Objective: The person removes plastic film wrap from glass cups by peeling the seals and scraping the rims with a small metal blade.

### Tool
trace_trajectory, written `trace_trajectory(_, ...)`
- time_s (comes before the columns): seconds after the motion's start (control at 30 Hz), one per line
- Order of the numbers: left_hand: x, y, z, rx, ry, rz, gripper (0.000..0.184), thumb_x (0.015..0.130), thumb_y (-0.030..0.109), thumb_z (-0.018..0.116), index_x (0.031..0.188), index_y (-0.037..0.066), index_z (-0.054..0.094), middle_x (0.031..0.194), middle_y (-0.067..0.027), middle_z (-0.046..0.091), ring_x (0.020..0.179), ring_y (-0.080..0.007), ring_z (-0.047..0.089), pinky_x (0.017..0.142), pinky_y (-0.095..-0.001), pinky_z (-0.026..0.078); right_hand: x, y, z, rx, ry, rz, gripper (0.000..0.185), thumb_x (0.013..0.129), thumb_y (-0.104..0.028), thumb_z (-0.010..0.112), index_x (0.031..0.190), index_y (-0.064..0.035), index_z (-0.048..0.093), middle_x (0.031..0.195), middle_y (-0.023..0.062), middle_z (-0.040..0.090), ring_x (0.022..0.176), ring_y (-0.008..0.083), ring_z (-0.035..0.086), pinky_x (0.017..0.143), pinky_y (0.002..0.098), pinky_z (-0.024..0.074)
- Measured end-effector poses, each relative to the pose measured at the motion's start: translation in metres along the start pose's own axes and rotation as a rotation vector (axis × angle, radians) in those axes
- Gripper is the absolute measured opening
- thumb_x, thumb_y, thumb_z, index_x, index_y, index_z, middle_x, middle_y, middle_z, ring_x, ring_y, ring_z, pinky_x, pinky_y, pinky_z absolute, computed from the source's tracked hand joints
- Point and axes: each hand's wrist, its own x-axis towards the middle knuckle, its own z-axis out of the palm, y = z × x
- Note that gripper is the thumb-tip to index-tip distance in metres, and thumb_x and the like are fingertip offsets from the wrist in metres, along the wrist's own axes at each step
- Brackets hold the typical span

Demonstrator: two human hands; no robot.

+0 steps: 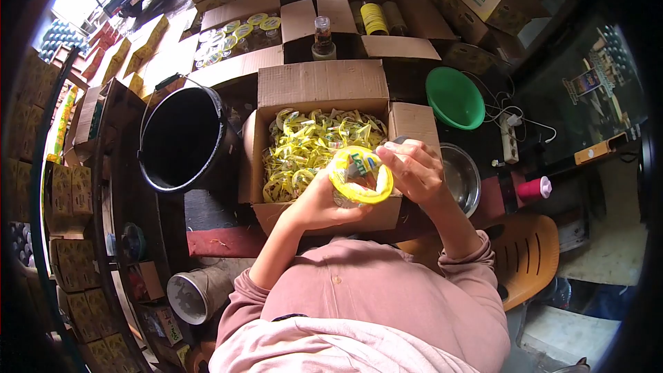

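My left hand (323, 202) is wrapped round a clear plastic cup (360, 175) with a yellow rim and a printed label, held above the near edge of an open cardboard box (321, 83). The fingers of my right hand (414, 169) are pinched together at the cup's right side, by its rim. A small dark item shows near those fingertips, too small to name. Crumpled yellow and clear plastic pieces (311, 139) fill the box behind the cup.
Left of the box stands a black bucket (183, 139). A green bowl (455, 98), a metal bowl (461, 179), a power strip (509, 141) and a pink thread spool (534, 188) are at the right. Open cartons with yellow-rimmed cups (242, 30) lie beyond.
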Motion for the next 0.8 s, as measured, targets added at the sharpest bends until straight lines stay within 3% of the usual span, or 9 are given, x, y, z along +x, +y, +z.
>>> trace_trajectory(0.13, -0.001, 0.004, 0.0, -0.169, -0.131, -0.091, 0.053, 0.063, 0.01, 0.07, 0.11, 0.002, 0.047, 0.098, -0.0061, 0.055, 0.088, -0.0141, 0.052, 0.083, -0.0272, 0.04, -0.005, 0.001, 0.004, 0.036, 0.017, 0.019, 0.044, 0.067, -0.005, 0.062, 0.11, -0.0017, 0.056, 0.074, 0.0033, 0.059, 0.069, 0.015, 0.059, 0.062, 0.0286, 0.0484)
trace_trajectory(0.17, -0.002, 0.005, -0.001, -0.27, -0.166, -0.204, 0.047, 0.065, 0.009, 0.069, 0.107, 0.002, 0.049, 0.094, -0.0042, 0.056, 0.085, -0.0111, 0.052, 0.077, -0.0257, 0.043, -0.005, 0.001, 0.005, 0.052, 0.03, 0.01, 0.044, 0.067, -0.005, 0.062, 0.11, -0.0014, 0.056, 0.074, 0.0035, 0.059, 0.069, 0.0151, 0.059, 0.062, 0.0285, 0.0483)
trace_trajectory(0.27, -0.003, -0.018, -0.005, -0.431, -0.397, -0.241, 0.043, 0.065, 0.008, 0.068, 0.104, 0.003, 0.051, 0.092, -0.0032, 0.057, 0.082, -0.009, 0.052, 0.071, -0.0239, 0.046, -0.005, 0.001, 0.009, 0.09, 0.063, -0.01, 0.044, 0.067, -0.005, 0.062, 0.111, -0.0006, 0.055, 0.076, 0.0043, 0.061, 0.069, 0.015, 0.059, 0.061, 0.0283, 0.048)
trace_trajectory(0.3, -0.001, -0.016, -0.005, -0.424, -0.399, -0.177, 0.038, 0.065, 0.008, 0.067, 0.101, 0.003, 0.053, 0.089, -0.0025, 0.058, 0.079, -0.0083, 0.053, 0.067, -0.0237, 0.047, -0.005, 0.001, 0.01, 0.096, 0.066, -0.009, 0.044, 0.067, -0.005, 0.062, 0.111, -0.0003, 0.055, 0.077, 0.0046, 0.061, 0.069, 0.0149, 0.059, 0.061, 0.0283, 0.0479)
trace_trajectory(0.4, 0.004, -0.021, -0.007, -0.458, -0.42, -0.081, 0.048, 0.065, 0.009, 0.066, 0.109, 0.003, 0.047, 0.093, -0.004, 0.056, 0.079, -0.0092, 0.053, 0.066, -0.0237, 0.047, -0.006, 0.003, 0.009, 0.08, 0.033, 0.002, 0.044, 0.068, -0.005, 0.062, 0.11, 0.0001, 0.055, 0.078, 0.0049, 0.062, 0.069, 0.0149, 0.059, 0.061, 0.028, 0.0476)
trace_trajectory(0.5, 0.002, -0.02, -0.008, -0.414, -0.178, -0.088, 0.062, 0.064, 0.009, 0.066, 0.119, 0.003, 0.037, 0.099, -0.006, 0.054, 0.077, -0.0097, 0.053, 0.066, -0.0231, 0.047, -0.002, 0.007, 0.009, 0.04, 0.039, 0.01, 0.044, 0.069, -0.005, 0.062, 0.111, 0.0003, 0.055, 0.077, 0.0047, 0.061, 0.068, 0.0152, 0.059, 0.061, 0.0277, 0.0474)
trace_trajectory(0.6, 0.006, -0.02, -0.009, -0.132, 0.023, 0.086, 0.076, 0.062, 0.012, 0.068, 0.125, -0.001, 0.027, 0.113, -0.0122, 0.047, 0.103, -0.019, 0.047, 0.089, -0.0312, 0.039, 0.001, 0.009, 0.006, 0.005, 0.012, 0.019, 0.045, 0.069, -0.004, 0.061, 0.113, 0.0001, 0.054, 0.077, 0.0053, 0.061, 0.068, 0.0149, 0.058, 0.062, 0.0282, 0.0478)
trace_trajectory(0.7, 0.005, -0.015, -0.008, -0.108, 0.117, 0.015, 0.077, 0.063, 0.013, 0.067, 0.126, -0.003, 0.026, 0.115, -0.0146, 0.045, 0.113, -0.0214, 0.04, 0.097, -0.0334, 0.031, 0.002, 0.014, 0.002, -0.039, -0.039, 0.001, 0.047, 0.069, -0.004, 0.061, 0.114, -0.0005, 0.053, 0.077, 0.0055, 0.06, 0.068, 0.0146, 0.058, 0.063, 0.0285, 0.0482)
trace_trajectory(0.8, 0.007, -0.018, -0.003, 0.095, 0.17, 0.094, 0.075, 0.064, 0.013, 0.066, 0.126, -0.004, 0.027, 0.115, -0.0155, 0.045, 0.111, -0.0213, 0.043, 0.094, -0.0329, 0.035, 0.003, 0.013, 0.002, -0.043, -0.081, -0.014, 0.048, 0.068, -0.004, 0.061, 0.115, -0.001, 0.052, 0.074, 0.0051, 0.06, 0.068, 0.0143, 0.057, 0.063, 0.0285, 0.0483)
